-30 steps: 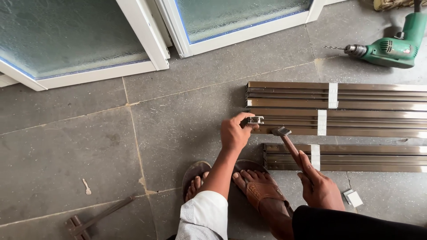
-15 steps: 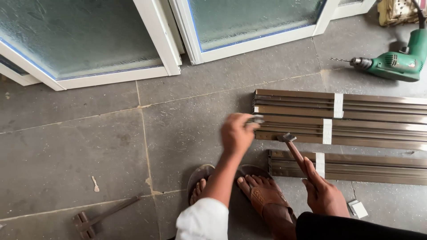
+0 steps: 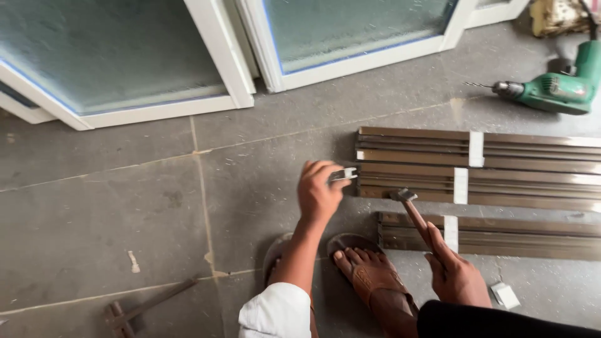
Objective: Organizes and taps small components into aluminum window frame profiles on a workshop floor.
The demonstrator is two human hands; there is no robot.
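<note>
- The left hand was closed on a small metal fitting, pinched between thumb and fingertips and held against the left end of a brown metal profile.
- The right hand was clenched around the wooden handle of a hammer; the hammer head sat just right of the fitting, over the profile's near edge, with the handle sloping down and right into the fist.
- The fitting lay at the profile's open end, between the left fingertips and the bare metal; whether it was seated inside could not be told.
- The upper profiles formed a flat stack on the grey tiled floor, running off the right edge, and were bound by two white tape bands.
- A second, shorter bundle lay nearer the person, just apart from the first, with its own white band.
- A sandalled foot rested on the floor between the two hands, close to the left end of the near bundle.
- A green drill lay at upper right, well apart from the hands, bit pointing left.
- Two white-framed frosted glass panels lay across the top of the view.
- A dark metal tool rested on the floor at lower left.
- A small white scrap lay just right of the right hand.
</note>
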